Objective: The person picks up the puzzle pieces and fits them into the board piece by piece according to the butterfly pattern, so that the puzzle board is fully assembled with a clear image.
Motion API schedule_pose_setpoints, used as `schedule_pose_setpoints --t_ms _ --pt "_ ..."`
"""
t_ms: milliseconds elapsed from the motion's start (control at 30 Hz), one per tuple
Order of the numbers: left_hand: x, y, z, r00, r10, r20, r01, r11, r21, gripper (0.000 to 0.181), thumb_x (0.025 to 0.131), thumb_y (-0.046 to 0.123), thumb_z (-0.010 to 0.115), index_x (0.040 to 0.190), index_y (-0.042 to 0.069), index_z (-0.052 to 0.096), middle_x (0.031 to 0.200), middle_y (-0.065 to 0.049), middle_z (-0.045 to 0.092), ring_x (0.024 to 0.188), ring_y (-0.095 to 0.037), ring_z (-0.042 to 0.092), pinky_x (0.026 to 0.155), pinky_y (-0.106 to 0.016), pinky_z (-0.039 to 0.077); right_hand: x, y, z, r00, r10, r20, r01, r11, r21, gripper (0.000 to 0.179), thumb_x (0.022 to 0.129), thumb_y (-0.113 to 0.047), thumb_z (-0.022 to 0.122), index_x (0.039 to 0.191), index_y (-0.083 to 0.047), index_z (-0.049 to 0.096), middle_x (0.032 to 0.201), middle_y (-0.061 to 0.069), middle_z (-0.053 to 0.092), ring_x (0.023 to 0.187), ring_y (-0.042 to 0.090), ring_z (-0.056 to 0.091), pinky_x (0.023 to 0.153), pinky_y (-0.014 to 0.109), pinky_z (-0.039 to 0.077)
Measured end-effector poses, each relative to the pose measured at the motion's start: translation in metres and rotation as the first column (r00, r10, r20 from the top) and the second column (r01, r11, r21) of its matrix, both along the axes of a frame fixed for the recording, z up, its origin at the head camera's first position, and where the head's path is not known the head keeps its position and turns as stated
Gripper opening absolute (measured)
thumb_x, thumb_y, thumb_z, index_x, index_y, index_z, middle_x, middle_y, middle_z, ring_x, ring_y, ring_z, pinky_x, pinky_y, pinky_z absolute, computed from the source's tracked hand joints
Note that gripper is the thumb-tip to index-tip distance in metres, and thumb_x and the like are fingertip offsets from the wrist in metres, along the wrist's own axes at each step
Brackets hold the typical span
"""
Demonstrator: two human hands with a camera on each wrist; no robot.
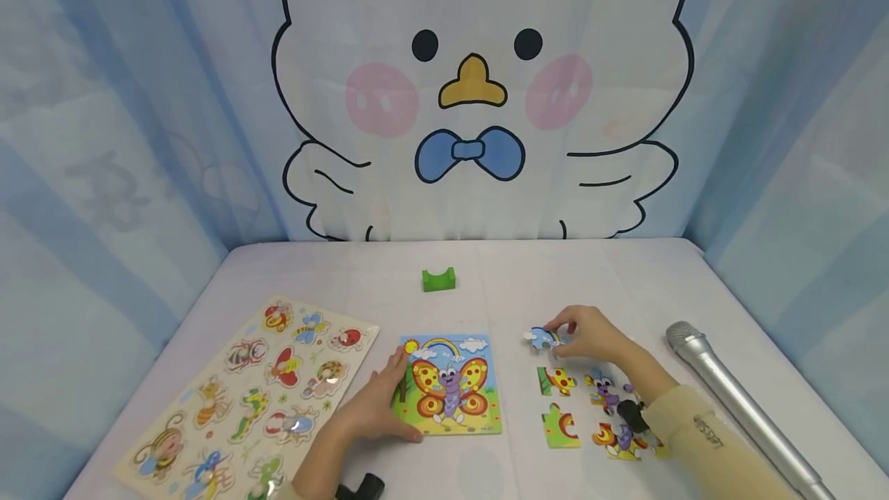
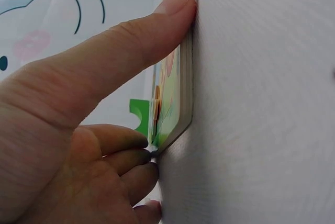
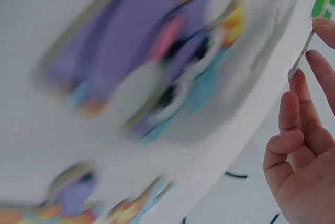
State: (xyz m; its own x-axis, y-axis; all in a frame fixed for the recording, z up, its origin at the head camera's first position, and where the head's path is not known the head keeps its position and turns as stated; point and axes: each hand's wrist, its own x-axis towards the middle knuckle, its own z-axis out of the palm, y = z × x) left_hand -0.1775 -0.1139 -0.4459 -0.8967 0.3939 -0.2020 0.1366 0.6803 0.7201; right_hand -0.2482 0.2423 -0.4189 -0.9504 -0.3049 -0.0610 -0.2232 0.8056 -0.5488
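Note:
My right hand (image 1: 593, 334) pinches a jigsaw piece (image 1: 542, 339) with blue sky and cloud, between thumb and fingertips. The right wrist view shows this piece (image 3: 302, 54) edge-on, lifted off the table. My left hand (image 1: 378, 403) lies along the left side of a square butterfly puzzle board (image 1: 451, 384). Its thumb (image 2: 175, 12) touches the board's edge, and its other fingers are near the corner. Below the right hand lie loose jigsaw pieces: a red-spotted yellow piece (image 1: 557, 381), a green piece (image 1: 561, 427), a purple-faced piece (image 1: 604, 392) and a yellow-purple piece (image 1: 621, 442).
A sheet of insect figures (image 1: 278, 400) covers the table's left side. A small green notched block (image 1: 438, 280) stands behind the board. At the right lies a silver microphone (image 1: 746, 407). A cartoon-printed curtain (image 1: 472, 199) hangs beyond the far table edge.

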Motion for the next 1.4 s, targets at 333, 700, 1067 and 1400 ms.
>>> schedule_pose_setpoints --t_ms 333,700,1067,1400 --pt "0.002 -0.001 -0.001 1.000 0.007 0.010 -0.007 1.000 0.009 0.118 0.055 0.032 0.086 0.142 -0.006 0.017 0.149 -0.023 0.008 0.136 -0.038 0.009 0.109 -0.053 0.007 -0.006 -0.054 0.005 0.989 0.145 -0.023 -0.146 0.988 -0.047 0.030 0.069 -0.013 0.077 0.098 -0.014 0.071 0.094 -0.004 0.061 0.083 0.017 0.050 0.065 0.028 0.044" --pt "0.002 -0.002 0.000 1.000 0.009 0.010 -0.009 1.000 0.001 0.117 0.056 0.032 0.086 0.142 -0.007 0.018 0.149 -0.025 0.008 0.136 -0.039 0.009 0.109 -0.054 0.008 -0.008 -0.105 0.006 0.970 0.242 -0.016 -0.242 0.969 -0.041 0.026 0.068 -0.015 0.079 0.094 -0.013 0.072 0.094 -0.003 0.062 0.086 0.019 0.054 0.071 0.030 0.047" --pt "0.002 -0.002 0.003 1.000 -0.001 0.008 0.001 1.000 0.024 0.116 0.056 0.031 0.086 0.141 -0.008 0.018 0.148 -0.026 0.009 0.135 -0.040 0.010 0.109 -0.055 0.007 -0.011 -0.137 0.001 0.967 0.254 0.017 -0.254 0.966 0.035 0.027 0.069 -0.019 0.079 0.094 -0.015 0.073 0.095 -0.002 0.061 0.090 0.017 0.055 0.081 0.034 0.048" --pt "-0.001 -0.002 0.001 1.000 -0.020 0.002 0.020 0.999 0.027 0.116 0.057 0.032 0.086 0.142 -0.008 0.017 0.149 -0.025 0.007 0.135 -0.040 0.009 0.109 -0.056 0.007 -0.010 -0.152 -0.001 0.972 0.235 0.021 -0.235 0.962 0.137 0.027 0.068 -0.023 0.080 0.093 -0.017 0.074 0.097 -0.001 0.060 0.092 0.015 0.054 0.085 0.034 0.047"
